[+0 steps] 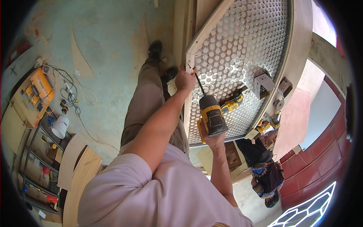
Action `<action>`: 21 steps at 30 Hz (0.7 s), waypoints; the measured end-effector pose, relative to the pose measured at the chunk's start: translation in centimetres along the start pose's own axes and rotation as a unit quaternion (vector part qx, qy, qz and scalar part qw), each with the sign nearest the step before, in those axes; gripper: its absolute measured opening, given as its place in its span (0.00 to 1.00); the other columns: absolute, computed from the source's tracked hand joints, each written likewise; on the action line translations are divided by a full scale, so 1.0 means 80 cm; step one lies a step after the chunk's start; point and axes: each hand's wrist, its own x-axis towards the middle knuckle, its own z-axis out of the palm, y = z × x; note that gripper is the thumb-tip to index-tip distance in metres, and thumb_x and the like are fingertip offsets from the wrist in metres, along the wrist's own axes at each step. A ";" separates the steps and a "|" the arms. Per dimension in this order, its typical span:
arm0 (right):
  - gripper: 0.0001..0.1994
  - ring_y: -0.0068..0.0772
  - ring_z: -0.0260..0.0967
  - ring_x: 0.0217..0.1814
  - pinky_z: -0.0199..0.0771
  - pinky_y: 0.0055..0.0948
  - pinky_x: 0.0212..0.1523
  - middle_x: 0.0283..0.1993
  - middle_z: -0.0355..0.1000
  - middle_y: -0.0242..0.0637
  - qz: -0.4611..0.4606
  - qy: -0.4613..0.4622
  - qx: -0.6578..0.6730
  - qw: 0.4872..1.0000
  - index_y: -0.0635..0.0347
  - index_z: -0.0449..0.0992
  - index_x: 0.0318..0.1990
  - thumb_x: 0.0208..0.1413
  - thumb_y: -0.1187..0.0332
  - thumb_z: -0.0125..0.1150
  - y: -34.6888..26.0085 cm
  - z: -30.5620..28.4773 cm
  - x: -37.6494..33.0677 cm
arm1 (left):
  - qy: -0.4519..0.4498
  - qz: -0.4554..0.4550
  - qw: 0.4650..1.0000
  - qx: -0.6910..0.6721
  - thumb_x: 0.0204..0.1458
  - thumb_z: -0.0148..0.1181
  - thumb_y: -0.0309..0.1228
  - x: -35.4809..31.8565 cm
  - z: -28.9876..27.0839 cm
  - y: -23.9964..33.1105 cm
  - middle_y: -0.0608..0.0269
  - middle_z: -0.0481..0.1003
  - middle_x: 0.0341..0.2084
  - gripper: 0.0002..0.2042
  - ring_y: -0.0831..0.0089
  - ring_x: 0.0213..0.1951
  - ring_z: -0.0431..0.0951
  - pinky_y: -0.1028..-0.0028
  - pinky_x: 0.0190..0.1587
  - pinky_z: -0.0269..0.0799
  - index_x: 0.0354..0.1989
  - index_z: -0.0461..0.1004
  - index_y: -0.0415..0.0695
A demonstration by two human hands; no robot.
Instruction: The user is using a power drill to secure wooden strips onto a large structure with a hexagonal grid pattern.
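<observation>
The right hand (214,139) is wrapped around the yellow-and-black drill (214,118), whose long bit (200,83) points away toward the wooden rail (190,60). The left hand (183,80) is curled at that rail, just beside the bit's tip; its fingertips are hidden, so whether they pinch a fastener or merely steady the wood cannot be told.

The step in hand is judged to be lining up the bit for work on the rail. In this inspector's view, the next move calls for a straight bit, firm pressure from the right hand, and left fingers clear of the tip.

To the right of the left hand spreads a perforated metal panel (230,49), edged in wood. On it, ahead and right of the right hand, lie a second yellow-and-black tool (232,103) and, farther right, a box (263,85).

Well left of both hands, on the floor (109,56), are a yellow case (42,85) and a white bucket (60,126). Behind and right of the right hand is another person (267,176), near a red wall (321,159).
</observation>
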 end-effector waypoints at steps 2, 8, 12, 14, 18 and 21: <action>0.10 0.41 0.79 0.34 0.79 0.36 0.37 0.35 0.78 0.44 0.020 0.002 0.024 1.000 0.66 0.77 0.41 0.52 0.75 0.69 -0.006 0.001 0.003 | 0.000 0.002 1.000 0.000 0.52 0.68 0.52 0.001 0.000 -0.001 0.42 0.81 0.27 0.25 0.41 0.35 0.82 0.50 0.37 0.78 0.43 0.72 0.41; 0.11 0.46 0.79 0.34 0.79 0.38 0.37 0.34 0.78 0.45 0.012 0.014 0.046 0.999 0.65 0.77 0.41 0.50 0.75 0.70 -0.019 0.007 0.017 | 0.026 0.003 1.000 0.006 0.49 0.67 0.56 0.008 0.014 -0.015 0.41 0.81 0.25 0.26 0.42 0.33 0.83 0.53 0.38 0.80 0.33 0.81 0.39; 0.11 0.47 0.78 0.34 0.79 0.38 0.37 0.34 0.77 0.45 0.007 0.007 0.027 1.000 0.65 0.77 0.41 0.50 0.75 0.70 -0.016 0.003 0.017 | 0.000 -0.001 1.000 0.027 0.50 0.66 0.56 0.008 0.017 -0.016 0.40 0.80 0.24 0.27 0.43 0.32 0.83 0.53 0.37 0.80 0.28 0.82 0.38; 0.11 0.47 0.78 0.33 0.79 0.39 0.37 0.34 0.77 0.45 0.011 0.005 0.025 1.000 0.65 0.77 0.41 0.51 0.74 0.70 -0.012 0.001 0.014 | -0.003 -0.001 0.999 0.038 0.50 0.65 0.56 0.006 0.017 -0.014 0.40 0.80 0.24 0.27 0.43 0.32 0.83 0.53 0.37 0.80 0.27 0.82 0.38; 0.11 0.47 0.78 0.33 0.79 0.39 0.36 0.34 0.77 0.44 0.020 -0.001 0.021 1.000 0.65 0.77 0.41 0.51 0.74 0.69 -0.011 0.001 0.015 | 0.022 0.018 0.999 0.027 0.50 0.65 0.57 0.010 0.020 -0.020 0.40 0.80 0.24 0.28 0.43 0.32 0.83 0.53 0.37 0.80 0.27 0.81 0.37; 0.21 0.38 0.82 0.39 0.80 0.30 0.43 0.39 0.81 0.40 0.034 -0.021 0.003 0.999 0.63 0.78 0.46 0.41 0.74 0.72 0.001 0.000 0.011 | 0.044 0.030 0.999 0.012 0.50 0.65 0.57 0.008 0.021 -0.020 0.39 0.80 0.24 0.28 0.42 0.32 0.83 0.52 0.37 0.80 0.28 0.81 0.37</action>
